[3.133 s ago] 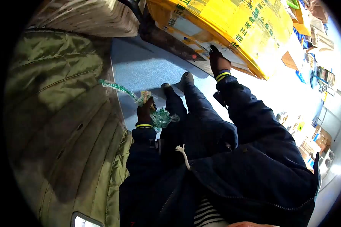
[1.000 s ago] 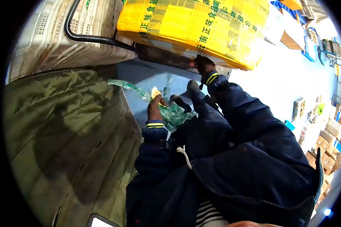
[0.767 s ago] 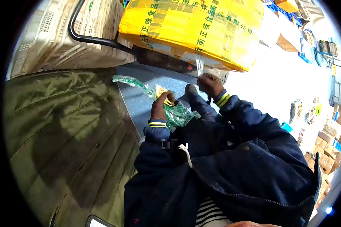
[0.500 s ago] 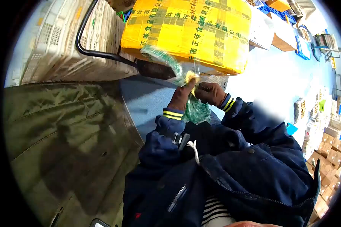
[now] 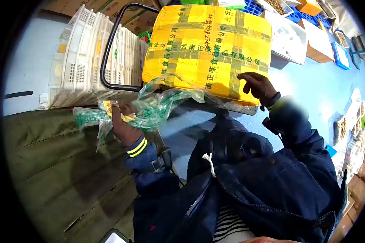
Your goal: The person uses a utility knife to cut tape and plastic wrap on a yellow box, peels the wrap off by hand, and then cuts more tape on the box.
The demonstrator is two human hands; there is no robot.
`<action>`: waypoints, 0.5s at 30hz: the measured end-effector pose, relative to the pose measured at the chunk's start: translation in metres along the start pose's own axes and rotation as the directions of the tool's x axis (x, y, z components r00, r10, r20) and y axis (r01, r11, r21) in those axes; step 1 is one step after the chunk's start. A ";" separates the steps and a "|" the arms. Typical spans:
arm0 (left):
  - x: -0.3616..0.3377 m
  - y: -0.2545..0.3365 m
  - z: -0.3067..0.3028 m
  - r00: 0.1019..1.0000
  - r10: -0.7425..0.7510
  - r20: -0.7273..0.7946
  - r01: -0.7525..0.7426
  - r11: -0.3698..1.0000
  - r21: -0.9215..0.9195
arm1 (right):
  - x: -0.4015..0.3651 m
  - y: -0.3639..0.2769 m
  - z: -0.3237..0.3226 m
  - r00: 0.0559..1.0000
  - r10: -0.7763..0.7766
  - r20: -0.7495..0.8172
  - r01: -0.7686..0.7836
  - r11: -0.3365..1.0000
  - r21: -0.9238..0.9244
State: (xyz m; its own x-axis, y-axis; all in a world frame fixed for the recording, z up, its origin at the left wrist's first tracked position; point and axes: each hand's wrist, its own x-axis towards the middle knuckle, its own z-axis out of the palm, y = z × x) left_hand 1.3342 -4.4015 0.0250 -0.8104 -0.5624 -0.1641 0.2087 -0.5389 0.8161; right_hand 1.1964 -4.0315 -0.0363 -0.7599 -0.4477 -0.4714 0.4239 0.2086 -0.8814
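A yellow-wrapped box (image 5: 209, 52), bound with clear tape printed in green characters, rests on a cart with a black tubular handle (image 5: 106, 60). In my brown-gloved left hand (image 5: 126, 127), over the green quilted cover, is a bunch of used packing tape (image 5: 158, 111). This clear, green-printed tape is crumpled and trails right to the box's near edge. A scrap of yellow material (image 5: 108, 107) is caught up with it at my fingers. My right hand (image 5: 260, 89), gloved too, is at the box's near right corner with its fingers apart and nothing in them.
White perforated crates (image 5: 83, 60) stand stacked left of the cart. Green quilted fabric (image 5: 69, 174) covers the lower left. Beyond the box to the right are a lined white carton (image 5: 286, 38) and a blue tray (image 5: 340, 56) on the blue floor. Brown cartons (image 5: 359, 184) are stacked at far right.
My hands, together at the box's near edge before, have parted. The left carried the tape bunch left over the green cover; the right moved right to the box's corner, its fingers now apart.
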 end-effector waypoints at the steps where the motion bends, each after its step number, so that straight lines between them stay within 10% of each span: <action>1: -0.004 0.000 0.000 0.992 -0.018 -0.122 0.027 0.997 0.075 | 0.013 0.003 -0.002 0.997 -0.075 -0.015 0.075 0.997 0.033; 2: -0.010 -0.002 -0.001 0.971 -0.033 -0.235 0.066 0.988 0.137 | 0.021 0.002 -0.006 0.999 0.004 -0.039 -0.002 0.999 0.044; 3: -0.012 -0.008 -0.017 0.991 -0.127 -0.031 0.128 0.991 0.033 | 0.027 -0.005 -0.007 0.995 0.083 -0.063 -0.079 0.995 0.058; 5: -0.030 -0.044 -0.023 0.951 -0.018 -0.310 0.161 0.882 0.442 | 0.045 0.014 -0.014 0.984 0.165 0.067 -0.175 0.966 0.189; 6: -0.037 -0.048 -0.010 0.909 -0.241 -0.340 0.316 0.931 0.184 | 0.052 0.024 -0.019 0.965 0.209 0.159 -0.242 0.944 0.227; 8: -0.044 -0.074 -0.025 0.835 -0.336 -0.436 0.405 0.911 0.074 | 0.071 0.074 -0.024 0.900 -0.344 0.270 0.362 0.932 -0.019; 10: -0.044 -0.093 -0.041 0.844 -0.386 -0.372 0.436 0.898 0.058 | 0.062 0.048 -0.016 0.982 0.057 0.178 -0.111 0.943 0.313; 12: -0.040 -0.108 -0.036 0.837 -0.399 -0.374 0.424 0.905 -0.016 | 0.064 0.040 -0.017 0.981 -0.023 0.194 -0.067 0.892 0.447; 13: -0.038 -0.102 -0.013 0.806 -0.461 -0.372 0.514 0.856 0.053 | 0.072 0.035 -0.020 0.979 -0.063 0.194 -0.043 0.866 0.499; 15: -0.034 -0.127 -0.021 0.973 -0.223 -0.062 0.219 0.803 0.554 | 0.067 0.020 -0.021 0.995 0.009 0.094 -0.065 0.790 0.609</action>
State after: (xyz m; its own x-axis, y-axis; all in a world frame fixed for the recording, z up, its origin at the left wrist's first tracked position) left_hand 1.3465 -4.3275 -0.0847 -0.8011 -0.4656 -0.3761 -0.3138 -0.2084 0.9263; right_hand 1.1435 -4.0391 -0.0867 -0.7062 -0.5260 -0.4740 0.6845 -0.3357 -0.6472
